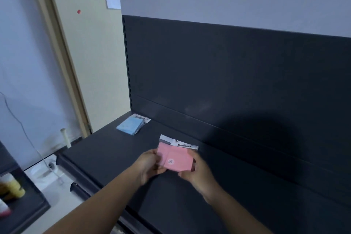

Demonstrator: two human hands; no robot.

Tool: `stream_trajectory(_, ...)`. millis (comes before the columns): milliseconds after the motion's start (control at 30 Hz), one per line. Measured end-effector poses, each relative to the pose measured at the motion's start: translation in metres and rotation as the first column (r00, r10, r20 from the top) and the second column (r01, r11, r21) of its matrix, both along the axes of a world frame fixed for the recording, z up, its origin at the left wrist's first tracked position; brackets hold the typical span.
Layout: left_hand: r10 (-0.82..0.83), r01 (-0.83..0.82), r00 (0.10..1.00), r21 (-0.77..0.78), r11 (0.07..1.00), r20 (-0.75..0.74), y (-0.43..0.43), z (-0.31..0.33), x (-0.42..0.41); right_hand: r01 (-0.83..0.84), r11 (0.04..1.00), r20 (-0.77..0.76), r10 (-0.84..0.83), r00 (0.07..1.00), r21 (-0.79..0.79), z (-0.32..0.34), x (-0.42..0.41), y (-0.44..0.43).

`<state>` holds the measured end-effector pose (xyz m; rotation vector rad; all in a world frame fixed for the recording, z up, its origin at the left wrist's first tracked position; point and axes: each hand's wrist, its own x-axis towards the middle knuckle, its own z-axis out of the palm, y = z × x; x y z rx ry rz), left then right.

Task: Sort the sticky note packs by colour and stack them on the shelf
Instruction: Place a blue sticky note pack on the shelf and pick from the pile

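Observation:
A pink sticky note pack point(175, 158) with a white and grey header card is held just above the dark shelf point(106, 154). My left hand point(150, 165) grips its left edge and my right hand point(197, 172) grips its right edge, fingers curled round the pack. A small stack of blue sticky note packs point(131, 125) lies flat at the back left corner of the shelf, well apart from both hands.
The shelf's dark back panel point(228, 74) rises behind the packs. To the left are a cream wall, a white cable point(24, 133) and the floor. A lower dark shelf at the bottom left holds a yellow object point(13, 186).

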<state>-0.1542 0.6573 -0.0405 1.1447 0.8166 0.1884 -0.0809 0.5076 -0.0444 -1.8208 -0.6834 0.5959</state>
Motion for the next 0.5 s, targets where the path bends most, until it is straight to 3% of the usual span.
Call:
stream_trajectory(100,-0.035,0.036,0.999,0.023,0.999,-0.028,0.021,-0.004,0.012,0.056,0.998,0.136,-0.052,0.989,-0.028,-0.006,0.006,0.023)
stream_trajectory(233,-0.063,0.067,0.997,0.103,0.992,-0.043,0.049,-0.004,0.033,0.190,0.982,0.094,-0.187,0.978,-0.015,-0.014,0.014,0.054)
stream_trajectory(400,-0.088,0.089,0.996,0.340,0.936,-0.019,0.080,-0.011,0.053,0.336,0.942,0.255,-0.322,0.912,-0.013,-0.022,0.016,0.094)
stream_trajectory(467,-0.104,0.129,0.992,0.517,0.846,-0.077,0.089,-0.016,0.057,0.358,0.933,0.352,-0.323,0.878,-0.039,-0.025,0.014,0.104)
stream_trajectory(500,-0.101,0.179,0.982,0.636,0.751,-0.156,0.094,-0.019,0.059,0.368,0.929,0.388,-0.324,0.863,-0.043,-0.027,0.014,0.109)
